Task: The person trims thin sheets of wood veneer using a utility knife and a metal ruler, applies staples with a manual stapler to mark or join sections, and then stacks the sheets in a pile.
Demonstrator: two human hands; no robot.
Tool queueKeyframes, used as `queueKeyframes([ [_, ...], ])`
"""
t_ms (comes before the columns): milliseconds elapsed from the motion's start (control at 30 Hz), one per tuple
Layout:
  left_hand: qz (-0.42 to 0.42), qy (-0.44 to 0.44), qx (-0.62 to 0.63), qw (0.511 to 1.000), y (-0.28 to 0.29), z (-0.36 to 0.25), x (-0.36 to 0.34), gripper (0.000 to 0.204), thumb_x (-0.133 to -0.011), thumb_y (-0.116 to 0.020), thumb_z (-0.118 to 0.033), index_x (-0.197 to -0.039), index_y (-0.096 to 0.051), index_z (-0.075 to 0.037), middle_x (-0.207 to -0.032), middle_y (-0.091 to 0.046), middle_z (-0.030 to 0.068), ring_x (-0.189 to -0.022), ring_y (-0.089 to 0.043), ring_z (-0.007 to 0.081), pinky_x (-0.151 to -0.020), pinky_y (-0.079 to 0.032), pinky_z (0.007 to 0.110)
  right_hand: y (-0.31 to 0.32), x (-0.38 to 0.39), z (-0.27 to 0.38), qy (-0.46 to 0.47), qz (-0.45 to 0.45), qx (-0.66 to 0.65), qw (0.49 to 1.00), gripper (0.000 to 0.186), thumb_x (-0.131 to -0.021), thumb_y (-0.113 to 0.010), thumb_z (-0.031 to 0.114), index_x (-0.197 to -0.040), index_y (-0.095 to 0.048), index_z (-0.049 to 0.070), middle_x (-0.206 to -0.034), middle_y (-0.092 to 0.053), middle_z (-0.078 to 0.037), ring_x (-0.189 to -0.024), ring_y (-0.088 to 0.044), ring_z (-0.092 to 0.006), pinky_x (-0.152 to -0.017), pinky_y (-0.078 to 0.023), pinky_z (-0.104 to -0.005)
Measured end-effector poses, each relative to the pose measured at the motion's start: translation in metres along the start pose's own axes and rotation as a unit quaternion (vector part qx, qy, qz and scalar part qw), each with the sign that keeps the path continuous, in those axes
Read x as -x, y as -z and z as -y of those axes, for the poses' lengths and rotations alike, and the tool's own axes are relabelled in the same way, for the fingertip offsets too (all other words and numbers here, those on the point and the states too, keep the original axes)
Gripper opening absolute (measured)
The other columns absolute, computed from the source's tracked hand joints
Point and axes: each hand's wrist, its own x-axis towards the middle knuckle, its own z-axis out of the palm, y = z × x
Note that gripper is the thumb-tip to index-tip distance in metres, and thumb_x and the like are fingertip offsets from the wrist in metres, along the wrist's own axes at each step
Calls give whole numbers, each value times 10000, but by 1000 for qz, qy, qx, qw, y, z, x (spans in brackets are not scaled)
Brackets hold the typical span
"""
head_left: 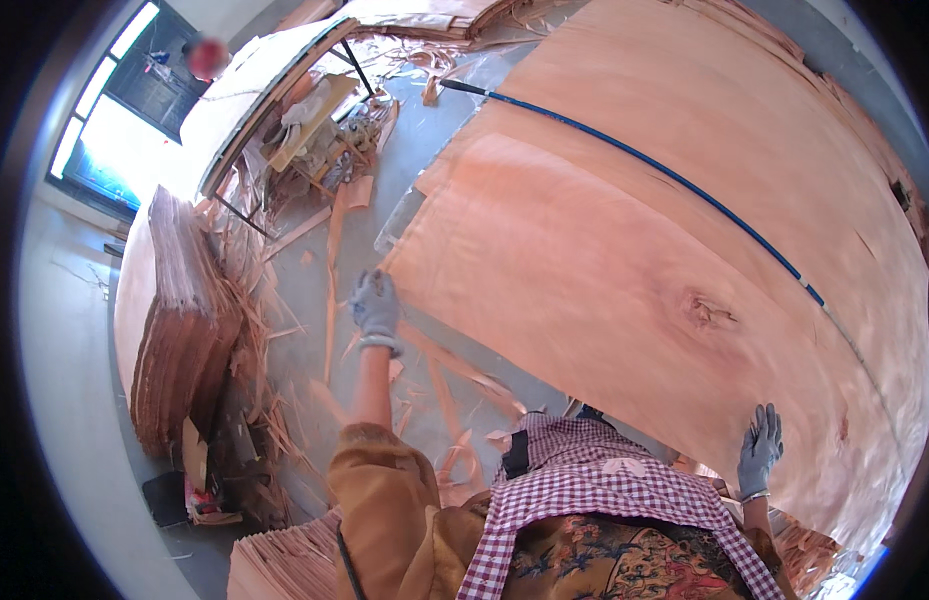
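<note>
A large, thin wood veneer sheet (564,260) with a dark knot lies before me on top of other sheets. My left hand (376,305), in a grey glove, is at the sheet's near left corner with its fingers curled on the edge. Flat on the sheet near its front edge rests my right hand (760,452), also gloved, fingers stretched out and holding nothing. A long blue rod (644,158) with a dark end lies across the sheets beyond both hands, bending toward the right.
Upright bundled veneer (184,360) stands by the left wall. Torn strips (334,270) litter the grey floor. A metal-framed table (274,95) at the far left has scraps beneath it. Another person (206,58) is beyond it. More stacked veneer (284,560) lies at lower left.
</note>
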Motion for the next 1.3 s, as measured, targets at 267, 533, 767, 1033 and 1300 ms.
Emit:
queueKeyframes([
  [267, 219, 232, 284, 904, -40, 67, -53, 286, -775, -704, -178, -950, -626, 34, -892, -623, 57, -805, -551, 121, -718, -453, 258, -10, -13, 86, -35, 37, 14, 999, 456, -882, -512, 201, -1333, -443, 187, -1442, -337, -62, -1320, -317, -267, -984, -287, -428],
  [533, 234, 232, 425, 843, -43, 82, -55, 182, -777, -690, -94, -891, -632, 36, -866, -615, 25, -748, -506, 70, -655, -428, 217, -21, -17, 119, -88, 38, 6, 995, 461, -897, -478, 218, -1352, -409, 193, -1450, -326, -27, -1318, -321, -273, -995, -284, -466],
  [767, 266, 202, 351, 875, -49, 116, -62, 194, -777, -679, -121, -899, -632, 22, -921, -629, 75, -820, -545, 139, -730, -436, 286, -15, -20, 141, -96, 67, 49, 992, 453, -886, -501, 193, -1334, -432, 186, -1441, -339, -29, -1305, -343, -242, -977, -317, -435],
  [1033, 110, -294, 55, 948, -18, 5, -99, 326, -832, -554, -194, -1105, -576, -17, -1212, -532, 179, -1186, -432, 340, -1031, -277, 464, -16, -12, 148, -81, 57, 21, 995, 480, -869, -512, 202, -1340, -423, 170, -1445, -331, -40, -1311, -332, -266, -991, -306, -460],
  [1300, 153, -404, -50, 901, -74, -74, -93, 565, -855, -511, -373, -1270, -452, 6, -1334, -426, 208, -1281, -342, 342, -1088, -145, 498, -16, -15, 145, -21, -12, 28, 999, 323, -860, -503, 187, -1151, -556, 56, -1284, -489, -153, -1206, -438, -317, -982, -385, -413],
])
